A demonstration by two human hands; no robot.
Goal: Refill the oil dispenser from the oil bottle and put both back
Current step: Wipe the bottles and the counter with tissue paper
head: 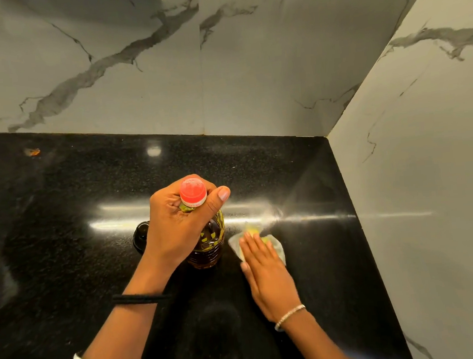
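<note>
While the left hand (176,227) clenches the oil bottle (208,246) just under its red cap (192,191), the right hand (263,271) lies flat and released on a cloth (275,246); the bottle looks heavy and probably slick, so its neck gives the surest hold.

The oil bottle (208,246) is showing amber-brown oil under a red cap (193,191) — the countertop (62,223) is gleaming speckled black, the wall (248,63) white marble veined grey, the cloth (235,244) pale yellow-green

A home kitchen corner, by the look of it; a polished black granite counter (62,223) meets grey-veined marble wall tiles (134,73) on two sides. A red-capped oil bottle (206,239) stands on the counter.
</note>
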